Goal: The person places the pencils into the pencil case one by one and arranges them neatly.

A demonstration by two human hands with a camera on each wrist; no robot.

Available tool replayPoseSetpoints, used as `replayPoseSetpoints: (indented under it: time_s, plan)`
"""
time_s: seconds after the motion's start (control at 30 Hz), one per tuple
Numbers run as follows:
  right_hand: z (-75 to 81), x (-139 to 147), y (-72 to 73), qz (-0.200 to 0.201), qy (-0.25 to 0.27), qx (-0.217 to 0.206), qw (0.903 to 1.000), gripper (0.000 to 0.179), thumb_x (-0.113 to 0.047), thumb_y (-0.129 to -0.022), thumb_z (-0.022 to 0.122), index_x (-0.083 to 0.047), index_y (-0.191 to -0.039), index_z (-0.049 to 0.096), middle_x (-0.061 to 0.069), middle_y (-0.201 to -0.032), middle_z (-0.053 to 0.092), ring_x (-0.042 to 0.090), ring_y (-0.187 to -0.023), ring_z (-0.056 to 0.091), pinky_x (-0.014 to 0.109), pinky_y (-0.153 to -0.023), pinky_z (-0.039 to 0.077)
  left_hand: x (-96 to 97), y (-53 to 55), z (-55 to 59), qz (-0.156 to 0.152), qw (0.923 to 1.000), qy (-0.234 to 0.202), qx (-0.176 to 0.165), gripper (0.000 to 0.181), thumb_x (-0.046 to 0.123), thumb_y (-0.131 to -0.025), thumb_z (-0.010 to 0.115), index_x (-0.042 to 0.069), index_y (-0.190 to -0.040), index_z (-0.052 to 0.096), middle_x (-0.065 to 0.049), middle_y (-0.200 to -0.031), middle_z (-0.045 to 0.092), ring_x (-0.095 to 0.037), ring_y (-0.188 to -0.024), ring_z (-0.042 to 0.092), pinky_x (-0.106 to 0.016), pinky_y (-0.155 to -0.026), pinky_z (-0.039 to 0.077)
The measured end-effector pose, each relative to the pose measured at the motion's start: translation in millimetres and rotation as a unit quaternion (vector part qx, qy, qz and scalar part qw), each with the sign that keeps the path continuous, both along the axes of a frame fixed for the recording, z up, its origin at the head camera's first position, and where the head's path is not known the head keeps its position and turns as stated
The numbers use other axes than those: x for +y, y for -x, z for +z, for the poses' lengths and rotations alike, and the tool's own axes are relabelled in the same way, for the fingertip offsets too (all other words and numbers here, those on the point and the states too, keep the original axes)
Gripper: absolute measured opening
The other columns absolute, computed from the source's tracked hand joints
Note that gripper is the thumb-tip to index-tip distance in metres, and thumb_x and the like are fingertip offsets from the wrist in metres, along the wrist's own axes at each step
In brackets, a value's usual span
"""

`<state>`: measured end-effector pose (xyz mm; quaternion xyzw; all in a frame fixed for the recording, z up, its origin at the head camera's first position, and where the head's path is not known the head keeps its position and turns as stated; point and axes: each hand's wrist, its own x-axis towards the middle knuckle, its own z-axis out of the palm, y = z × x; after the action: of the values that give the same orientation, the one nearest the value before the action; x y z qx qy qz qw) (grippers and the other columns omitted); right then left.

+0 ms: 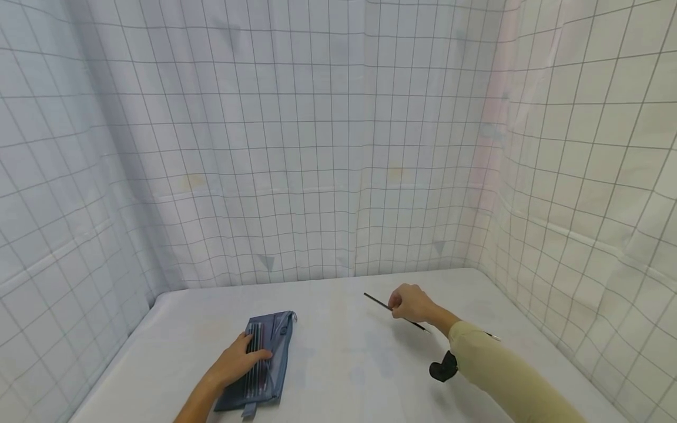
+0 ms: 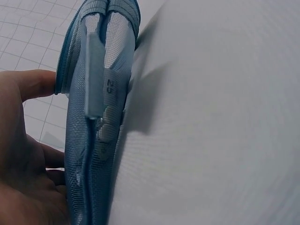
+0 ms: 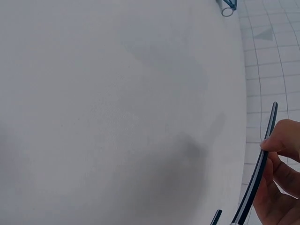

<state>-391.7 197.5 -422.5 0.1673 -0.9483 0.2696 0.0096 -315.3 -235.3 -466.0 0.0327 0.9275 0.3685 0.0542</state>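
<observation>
My left hand rests on a blue mesh pencil case lying flat at the front left. Several dark pencils show lengthwise on the case, partly under my fingers. In the left wrist view, the thumb and fingertips touch the top of the case. Over the right half of the table, my right hand pinches a dark pencil near its middle, with its pale end towards me. The right wrist view shows this striped pencil between thumb and fingers, off the table.
A second dark pencil lies on the white table at the right, partly hidden by my right forearm. A black object shows beside the right sleeve. White grid-patterned curtains enclose the table at the back and sides.
</observation>
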Motion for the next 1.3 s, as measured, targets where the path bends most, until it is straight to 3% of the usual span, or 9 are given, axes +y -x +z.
replayPoseSetpoints:
  time_s: [0.23, 0.47, 0.63, 0.73, 0.87, 0.93, 1.07, 1.3]
  plan:
    - [2.0, -10.2, -1.9, 0.011, 0.016, -0.002, 0.9998, 0.01, -0.001, -0.085, 0.077, -0.003, -0.095, 0.077, -0.003, -0.082, 0.066, 0.017, -0.075, 0.057, 0.034, -0.067, 0.052, -1.4, 0.2, -1.4, -0.001, 1.0, -0.002, 0.002, 0.097, 0.048, -0.094, 0.067, -0.024, -0.148, 0.03, -0.047, -0.156, 0.016, -0.066, -0.141, 0.02, -0.074, -0.112, 0.023]
    - [-1.0, -26.9, -8.3, 0.013, 0.099, -0.035, 0.9944, 0.016, -0.001, -0.087, 0.074, 0.002, -0.103, 0.077, -0.001, -0.087, 0.07, 0.016, -0.079, 0.061, 0.034, -0.071, 0.055, 0.3, 1.2, -1.6, 0.001, 1.0, -0.001, -0.004, 0.098, 0.048, -0.094, 0.067, -0.024, -0.148, 0.029, -0.047, -0.156, 0.015, -0.065, -0.142, 0.019, -0.073, -0.113, 0.022]
    - [-3.6, -45.3, -10.8, 0.012, 0.132, -0.064, 0.9891, 0.018, -0.001, -0.088, 0.073, 0.003, -0.104, 0.076, 0.001, -0.087, 0.07, 0.016, -0.078, 0.063, 0.033, -0.068, 0.057, 1.6, 1.7, -1.1, 0.001, 1.0, 0.007, -0.004, 0.098, 0.049, -0.093, 0.068, -0.023, -0.148, 0.03, -0.046, -0.156, 0.016, -0.065, -0.142, 0.02, -0.073, -0.113, 0.022]
    - [-6.3, -60.3, -11.3, -0.008, 0.188, -0.107, 0.9763, 0.018, -0.002, -0.089, 0.074, 0.002, -0.106, 0.076, 0.003, -0.091, 0.071, 0.017, -0.081, 0.065, 0.033, -0.07, 0.06, 0.4, 1.2, -0.4, -0.001, 1.0, 0.007, -0.003, 0.098, 0.05, -0.094, 0.067, -0.023, -0.148, 0.03, -0.047, -0.156, 0.016, -0.066, -0.141, 0.02, -0.074, -0.112, 0.022]
    - [-11.9, -83.7, -14.9, -0.037, 0.274, -0.168, 0.9463, 0.018, -0.003, -0.088, 0.075, 0.001, -0.106, 0.075, 0.006, -0.095, 0.071, 0.02, -0.083, 0.067, 0.036, -0.071, 0.061, -1.1, 1.0, 1.0, 0.0, 1.0, 0.008, -0.005, 0.099, 0.05, -0.094, 0.067, -0.023, -0.148, 0.029, -0.047, -0.156, 0.015, -0.066, -0.141, 0.019, -0.074, -0.112, 0.022]
    - [-15.3, -94.8, -17.9, -0.042, 0.298, -0.179, 0.9366, 0.018, -0.003, -0.087, 0.075, 0.001, -0.105, 0.075, 0.007, -0.094, 0.071, 0.02, -0.081, 0.068, 0.036, -0.07, 0.061, -1.1, 1.3, 1.6, 0.001, 0.9999, 0.011, -0.006, 0.099, 0.05, -0.094, 0.066, -0.023, -0.148, 0.028, -0.047, -0.156, 0.015, -0.066, -0.142, 0.019, -0.074, -0.113, 0.021]
    - [-20.3, -113.4, -23.3, -0.048, 0.327, -0.184, 0.9257, 0.017, -0.002, -0.086, 0.074, 0.002, -0.102, 0.075, 0.009, -0.091, 0.07, 0.019, -0.075, 0.066, 0.035, -0.068, 0.061, 0.2, 1.1, 3.2, 0.004, 0.9998, 0.017, -0.007, 0.099, 0.05, -0.094, 0.066, -0.023, -0.148, 0.029, -0.047, -0.156, 0.015, -0.065, -0.142, 0.019, -0.073, -0.113, 0.021]
    - [-23.4, -135.1, -29.7, -0.062, 0.345, -0.187, 0.9178, 0.014, 0.001, -0.086, 0.074, 0.003, -0.1, 0.074, 0.01, -0.085, 0.069, 0.018, -0.071, 0.065, 0.034, -0.065, 0.061, 2.4, 0.1, 3.9, 0.006, 0.9997, 0.022, -0.01, 0.098, 0.05, -0.094, 0.066, -0.023, -0.149, 0.029, -0.047, -0.156, 0.016, -0.065, -0.142, 0.02, -0.072, -0.114, 0.021]
